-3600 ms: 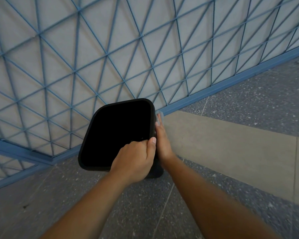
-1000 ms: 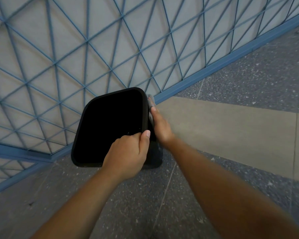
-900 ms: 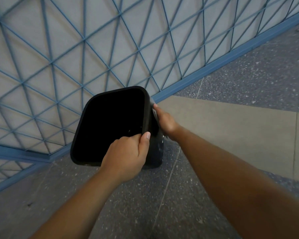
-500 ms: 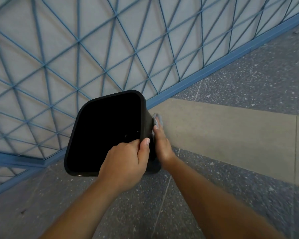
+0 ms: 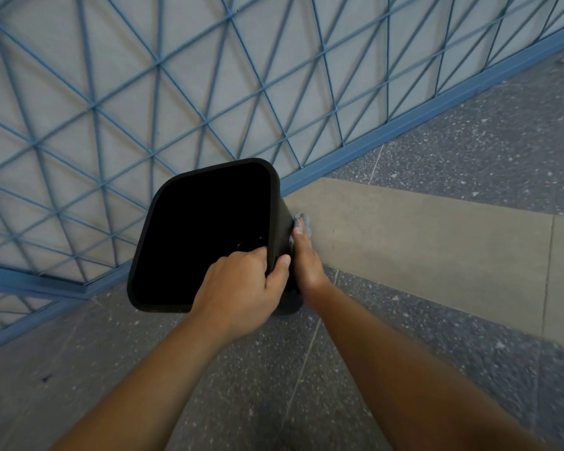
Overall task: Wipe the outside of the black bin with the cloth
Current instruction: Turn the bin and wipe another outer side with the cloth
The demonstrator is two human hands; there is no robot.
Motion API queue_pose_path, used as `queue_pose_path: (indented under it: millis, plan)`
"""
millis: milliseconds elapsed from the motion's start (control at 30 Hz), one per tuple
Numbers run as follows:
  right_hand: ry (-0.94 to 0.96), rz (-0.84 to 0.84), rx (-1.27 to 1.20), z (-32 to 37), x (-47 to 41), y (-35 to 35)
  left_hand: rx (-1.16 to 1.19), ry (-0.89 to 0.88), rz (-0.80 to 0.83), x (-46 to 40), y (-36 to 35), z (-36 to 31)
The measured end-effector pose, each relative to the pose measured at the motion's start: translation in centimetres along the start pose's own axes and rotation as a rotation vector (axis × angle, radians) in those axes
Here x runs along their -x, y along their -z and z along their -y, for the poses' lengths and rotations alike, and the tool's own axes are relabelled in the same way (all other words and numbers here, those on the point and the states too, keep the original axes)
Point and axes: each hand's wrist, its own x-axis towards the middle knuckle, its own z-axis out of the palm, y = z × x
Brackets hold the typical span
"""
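Honestly, keep the left hand (image 5: 241, 288) gripping the black bin (image 5: 209, 229) rim, the flat right hand (image 5: 305, 255) pressing the cloth (image 5: 303, 221) firmly along its side.

There are no words, numbers, labels or signs to read anywhere in this picture.
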Motion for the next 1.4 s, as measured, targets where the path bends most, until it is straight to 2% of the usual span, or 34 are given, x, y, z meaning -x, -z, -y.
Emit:
queue_pose_path:
  millis: [133,267,433,600,733,767,867,900,1000,1133,1267,1400]
  plan:
    - [0.133,-0.007,0.018,-1.0,1.9,-0.6,-0.011,0.007,-0.008,-0.1,0.0,-0.2]
    - [0.071,-0.039,0.003,-1.3,0.1,0.2,-0.007,0.011,-0.005,-0.1,0.0,-0.3]
    - [0.176,-0.031,0.000,-2.4,3.1,-1.3,-0.007,0.003,-0.017,0.0,0.0,-0.5]
    - [0.097,-0.051,0.042,-2.3,0.4,-0.3,0.013,-0.003,-0.040,-0.4,0.0,-0.1]
    - [0.235,-0.016,-0.012,-3.5,3.4,-1.6,0.014,-0.012,-0.033,-0.3,-0.1,0.2]
    - [0.224,-0.026,-0.016,-4.3,3.2,-1.5,0.015,-0.012,-0.032,-0.3,-0.1,0.1]
    - [0.021,-0.054,-0.016,-4.1,1.3,-0.4,0.022,0.000,-0.021,-0.4,0.0,0.0]
    - [0.012,-0.043,-0.026,-3.3,1.3,-0.5,0.024,0.003,-0.017,-0.4,0.0,0.0]
    - [0.156,-0.009,-0.020,-4.2,2.5,-1.4,0.026,0.004,-0.016,-0.4,0.0,0.0]
    - [0.065,-0.030,-0.004,-3.3,0.7,-0.5,0.019,0.010,-0.003,-0.2,0.1,-0.1]
    - [0.140,-0.016,-0.029,-1.4,0.0,-0.6,0.026,0.003,0.004,-0.2,0.2,-0.1]
    - [-0.055,0.030,-0.063,-1.2,-1.7,-0.1,0.012,0.005,0.010,-0.2,0.1,-0.1]
